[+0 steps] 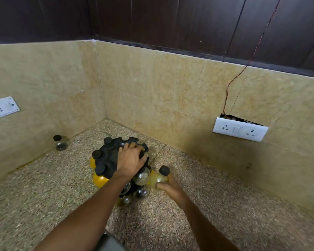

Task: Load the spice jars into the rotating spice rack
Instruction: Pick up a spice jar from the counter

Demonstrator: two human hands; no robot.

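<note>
Both forearms are bare from the near edge of the view to the wrists, with no sleeve, cuff, watch, bracelet or ring showing on either. The left hand [130, 161] is broad-backed, its knuckles and tendons plainly ridged, and its fingers [134, 146] are short-nailed so far as can be seen. The right hand [170, 187] is blurred, so its nails cannot be made out. A patch of grey cloth [107, 241] shows between the arms at the near edge.

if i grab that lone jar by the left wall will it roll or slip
The lone jar looks round-bellied and glossy, so it may slip in the hands. It stands upright, but on its side it would probably roll. It seems nearly empty, so likely light and easy to knock over.
</note>
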